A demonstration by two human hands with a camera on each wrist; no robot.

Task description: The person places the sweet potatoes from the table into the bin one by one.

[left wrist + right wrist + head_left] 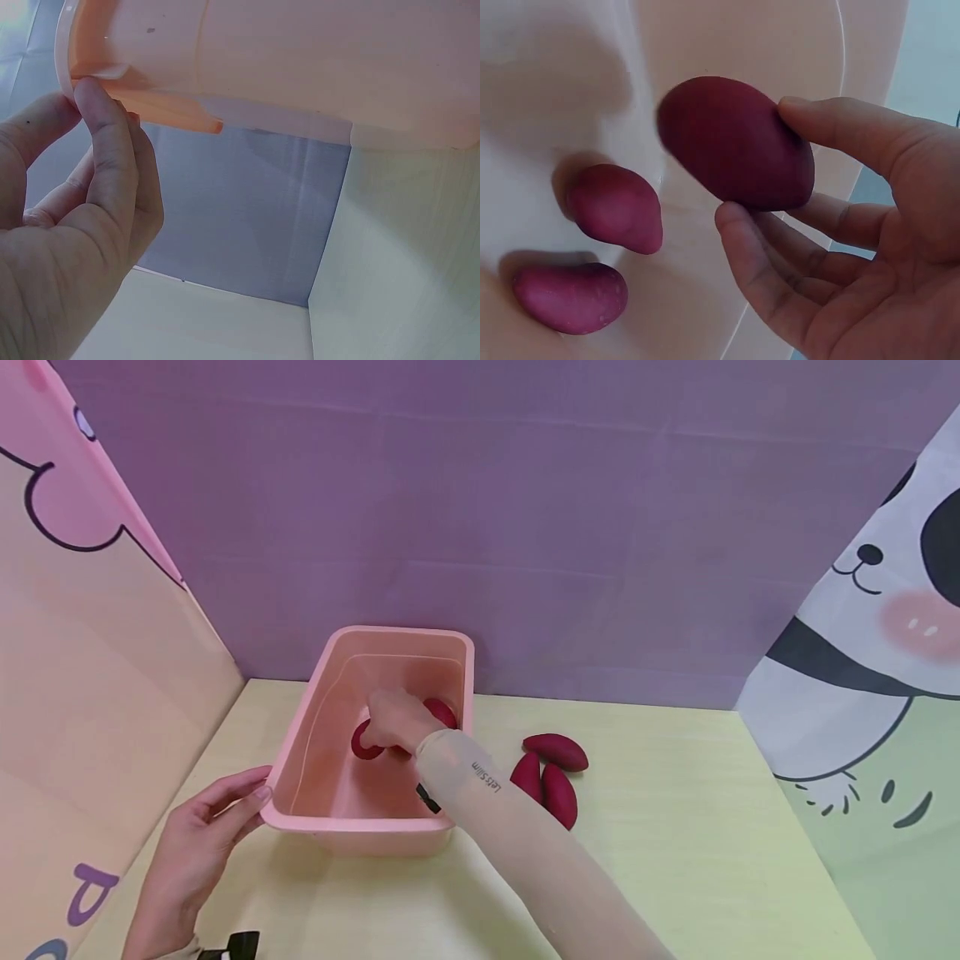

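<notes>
By count, the work looks about half done: two red pieces (616, 206) lie on the floor of the tub (352, 824), the held piece (735, 142) is within its walls, and at least three loose pieces (559, 795) sit close together on the bench (675, 827) to its right. The right grip (922, 247) is clamped on the held piece between thumb and fingers, while the left grip (198, 835) pinches the tub's rim at the near left corner. Left over, it seems, are the held piece, not yet let go, and the bench group, which neither grip touches.
</notes>
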